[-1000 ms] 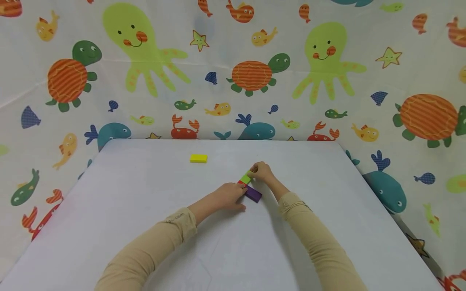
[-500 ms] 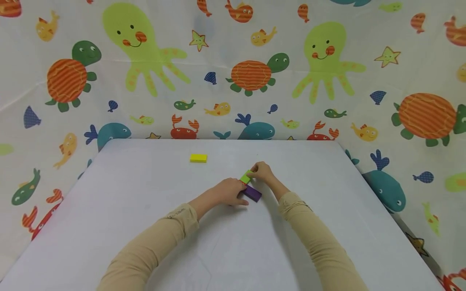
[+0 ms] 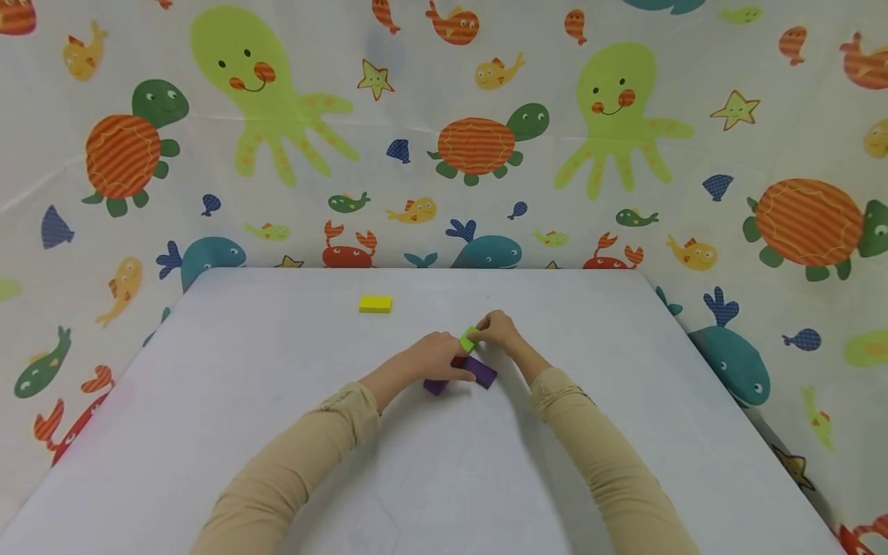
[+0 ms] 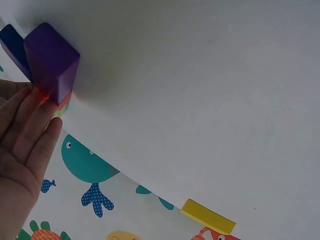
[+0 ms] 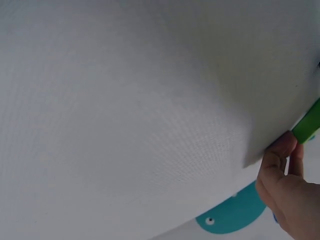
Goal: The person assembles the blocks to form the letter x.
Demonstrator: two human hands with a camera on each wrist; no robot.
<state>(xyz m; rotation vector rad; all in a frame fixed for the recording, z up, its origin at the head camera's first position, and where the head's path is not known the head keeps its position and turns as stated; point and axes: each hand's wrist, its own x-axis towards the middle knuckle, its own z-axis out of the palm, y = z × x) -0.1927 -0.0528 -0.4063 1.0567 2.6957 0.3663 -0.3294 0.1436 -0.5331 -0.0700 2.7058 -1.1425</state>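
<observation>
In the head view, my right hand (image 3: 499,331) pinches the far end of a green block (image 3: 468,340) between thumb and fingertips; the right wrist view shows the same grip on the green block (image 5: 308,122). My left hand (image 3: 437,356) reaches over a red block (image 3: 458,361), which it partly hides. Its extended fingers touch around the red block (image 4: 65,101) in the left wrist view. One purple block (image 3: 482,373) slants off to the right, by the left thumb. Another purple block (image 3: 435,388) shows below the left hand. How the blocks join is partly covered.
A yellow block (image 3: 375,305) lies alone toward the back of the white table (image 3: 277,401). Behind the table's far edge hangs a curtain (image 3: 430,100) printed with sea animals.
My left hand has shifted up and away, baring the purple block beneath it. The thumb has moved closer to the other purple block. My right hand keeps its hold on the green block.
</observation>
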